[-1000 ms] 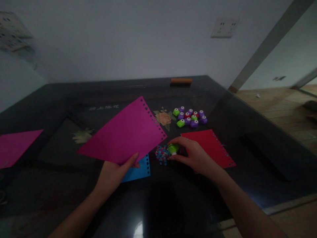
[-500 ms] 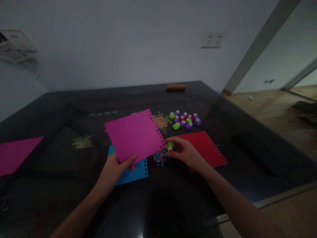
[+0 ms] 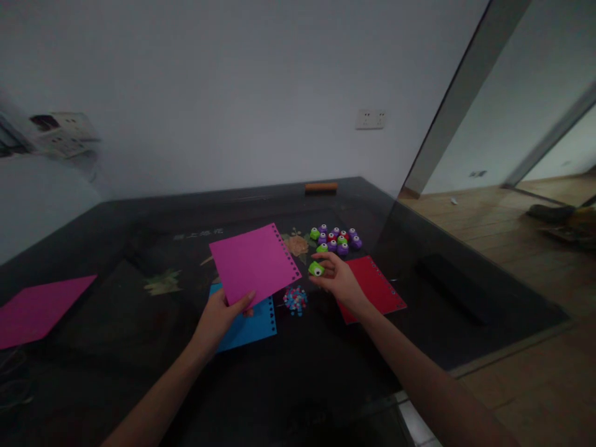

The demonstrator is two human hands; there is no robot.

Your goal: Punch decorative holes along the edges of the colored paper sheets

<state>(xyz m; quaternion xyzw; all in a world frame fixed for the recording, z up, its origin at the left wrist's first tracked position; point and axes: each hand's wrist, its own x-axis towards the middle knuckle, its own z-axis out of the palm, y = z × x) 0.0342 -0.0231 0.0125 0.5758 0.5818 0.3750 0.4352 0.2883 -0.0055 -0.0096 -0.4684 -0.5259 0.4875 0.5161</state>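
My left hand [image 3: 226, 313] pinches the lower left of a magenta sheet of paper [image 3: 251, 264], whose right edge has a row of punched holes. Between thumb and fingers of my right hand [image 3: 339, 279] is a green craft punch [image 3: 316, 269] with a white round button, held just right of the sheet and apart from it. Beneath the magenta sheet lies a blue sheet [image 3: 251, 329], punched along its right edge and partly hidden. A small pile of coloured paper bits [image 3: 295, 299] lies between my hands. A red sheet [image 3: 372, 285], also punched, lies under my right wrist.
Several purple, red and green craft punches [image 3: 343, 248] stand grouped beyond my right hand. Another magenta sheet [image 3: 41, 307] is at the far left. A brown roll [image 3: 321, 187] sits by the wall, and a dark flat object [image 3: 451, 288] lies at the right of the black table [image 3: 139, 347].
My right hand has drawn the green punch away from the sheet's punched edge, and the punch has turned in my fingers. The whole view has tilted up slightly.
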